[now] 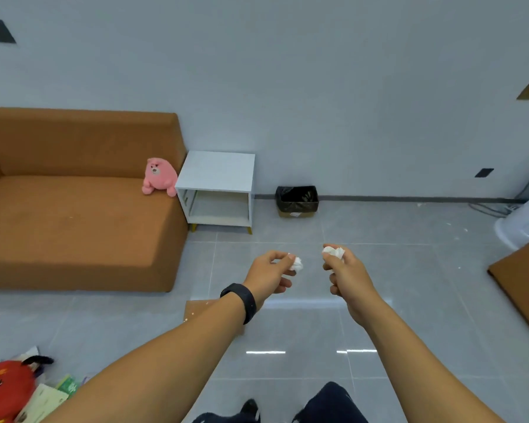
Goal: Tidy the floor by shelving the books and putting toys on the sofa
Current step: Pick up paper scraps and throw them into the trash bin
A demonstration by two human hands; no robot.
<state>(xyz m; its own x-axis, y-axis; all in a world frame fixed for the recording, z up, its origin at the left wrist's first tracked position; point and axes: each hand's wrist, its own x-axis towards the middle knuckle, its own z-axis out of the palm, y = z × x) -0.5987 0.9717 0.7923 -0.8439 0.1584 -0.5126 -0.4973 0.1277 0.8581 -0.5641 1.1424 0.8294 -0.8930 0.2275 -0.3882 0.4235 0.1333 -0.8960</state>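
Over grey floor (287,377) — each hand (268,274) (347,274) pinching crumpled tissue (297,264) (334,251).

arms bare, no sleeves | black band (241,300) on left wrist | dark trousers (333,401) | black shoe (251,409)

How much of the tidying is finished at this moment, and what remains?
Done: the pink plush toy sits on the sofa. In hand: the left hand and the right hand each hold a crumpled white paper. Left: the red plush toy and the books lie on the floor; the white shelf looks empty.
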